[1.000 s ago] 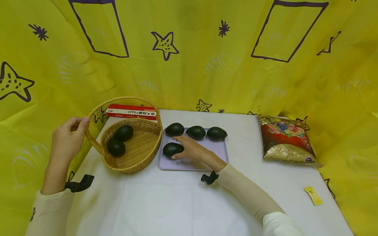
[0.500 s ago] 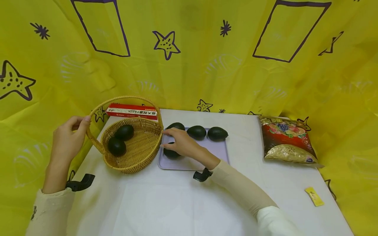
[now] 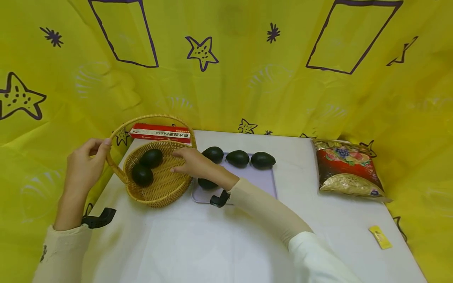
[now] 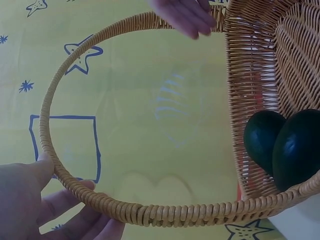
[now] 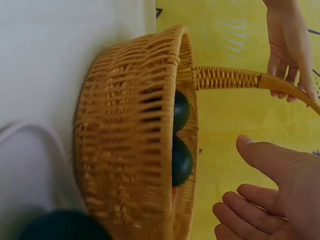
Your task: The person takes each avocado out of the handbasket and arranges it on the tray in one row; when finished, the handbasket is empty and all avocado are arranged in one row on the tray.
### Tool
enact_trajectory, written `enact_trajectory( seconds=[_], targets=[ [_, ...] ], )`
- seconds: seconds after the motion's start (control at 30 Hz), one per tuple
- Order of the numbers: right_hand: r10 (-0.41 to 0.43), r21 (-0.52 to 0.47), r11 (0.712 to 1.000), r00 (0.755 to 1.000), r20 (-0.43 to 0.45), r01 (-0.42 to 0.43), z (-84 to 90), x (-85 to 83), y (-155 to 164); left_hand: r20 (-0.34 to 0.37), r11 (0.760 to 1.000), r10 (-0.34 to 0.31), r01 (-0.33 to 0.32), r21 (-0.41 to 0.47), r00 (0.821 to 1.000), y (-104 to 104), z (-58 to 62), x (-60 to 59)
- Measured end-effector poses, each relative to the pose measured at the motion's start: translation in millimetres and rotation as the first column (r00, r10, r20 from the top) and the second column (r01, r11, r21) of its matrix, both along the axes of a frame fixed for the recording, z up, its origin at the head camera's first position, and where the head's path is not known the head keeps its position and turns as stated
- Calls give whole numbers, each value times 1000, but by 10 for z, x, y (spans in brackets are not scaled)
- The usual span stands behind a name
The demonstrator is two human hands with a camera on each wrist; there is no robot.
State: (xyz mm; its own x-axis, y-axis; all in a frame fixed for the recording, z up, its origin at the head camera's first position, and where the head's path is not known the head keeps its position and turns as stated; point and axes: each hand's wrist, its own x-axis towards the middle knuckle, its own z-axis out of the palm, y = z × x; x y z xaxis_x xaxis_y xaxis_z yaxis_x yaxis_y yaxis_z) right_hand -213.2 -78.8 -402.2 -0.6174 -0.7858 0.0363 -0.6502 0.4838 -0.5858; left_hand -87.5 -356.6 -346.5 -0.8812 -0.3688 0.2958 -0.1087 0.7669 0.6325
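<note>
The head view shows the whole layout: a wicker basket [image 3: 161, 177] at the left of the white table [image 3: 219, 239], with 2 avocados [image 3: 150, 158] inside it, and a lilac tray [image 3: 263, 181] just beside its right rim. The left hand [image 3: 85, 165] pinches the basket's arched handle [image 3: 148, 118] at its left end, thumb and fingers curled round the cane. The right hand [image 3: 191, 163] hovers over the basket's right rim, holding nothing.

The left wrist view adds what the head view cannot: the thumb lies on top of the handle [image 4: 100, 200] and the fingers [image 4: 70, 210] wrap beneath it, and the 2 avocados [image 4: 285, 145] press against each other low against the basket wall. The right wrist view shows the right hand [image 5: 272, 190] flat with fingers loosely spread, palm bare, apart from the weave [image 5: 135, 140], with both avocados partly seen behind the rim.

On the tray, 3 avocados [image 3: 238, 158] lie in a row along the far edge; a 4th avocado [image 3: 207, 183] lies nearer, half hidden under the right forearm [image 3: 247, 196]. A red pasta box [image 3: 161, 133] lies behind the basket, partly screened by the handle. A red snack bag [image 3: 347, 169] lies well apart at the right, and a small yellow sachet [image 3: 380, 237] lies near the table's right edge. Yellow star-printed cloth [image 3: 226, 63] surrounds everything.
</note>
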Motion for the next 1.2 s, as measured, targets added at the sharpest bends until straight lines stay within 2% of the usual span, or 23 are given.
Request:
enact_trajectory(
  seconds=[0.4, 0.8, 1.2],
  targets=[
    [40, 45, 998, 999, -12, -39, 19, -56, -551, -11, 1000, 2, -2, 4, 1000, 0, -26, -1],
    [-50, 124, 991, 998, 41, 45, -81, -244, -878, -36, 1000, -20, 21, 9, 999, -13, -21, -19],
    [-103, 156, 983, 994, 28, 97, -244, -360, -993, -32, 1000, -6, 6, 3, 999, -14, -15, -22]
  ],
)
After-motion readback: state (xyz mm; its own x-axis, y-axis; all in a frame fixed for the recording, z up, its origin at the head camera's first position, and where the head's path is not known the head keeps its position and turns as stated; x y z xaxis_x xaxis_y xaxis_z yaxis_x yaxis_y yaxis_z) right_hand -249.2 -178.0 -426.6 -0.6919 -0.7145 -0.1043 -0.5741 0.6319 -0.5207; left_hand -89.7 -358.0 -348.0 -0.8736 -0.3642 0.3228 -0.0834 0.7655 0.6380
